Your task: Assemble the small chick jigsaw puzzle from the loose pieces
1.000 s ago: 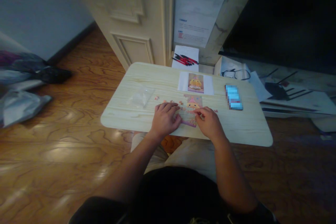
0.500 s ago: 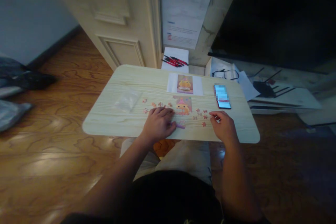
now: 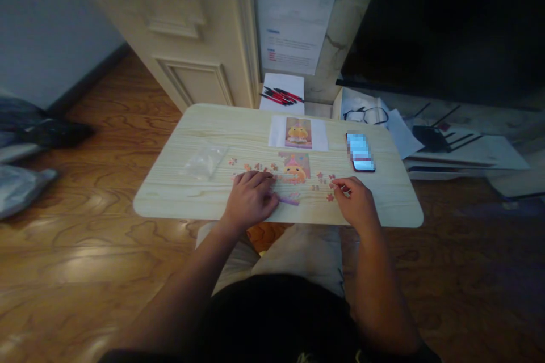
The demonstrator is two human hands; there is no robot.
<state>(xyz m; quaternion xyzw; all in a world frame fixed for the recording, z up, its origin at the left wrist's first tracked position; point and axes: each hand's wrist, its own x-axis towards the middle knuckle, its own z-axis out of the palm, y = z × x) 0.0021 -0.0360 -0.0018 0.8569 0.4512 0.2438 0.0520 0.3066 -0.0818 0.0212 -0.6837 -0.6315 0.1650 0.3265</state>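
Left hand [image 3: 251, 199] flat on puzzle [image 3: 293, 170]; right hand [image 3: 356, 204] pinching piece [image 3: 340, 184]; no writing legible.

No wording is legible: the sheet [image 3: 293, 17] taped to the wall carries blue and red lines too small to read.

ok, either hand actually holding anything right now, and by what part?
Left hand lies flat on the puzzle, gripping nothing. Right hand has fingertips at a loose piece; whether it is pinched cannot be told.
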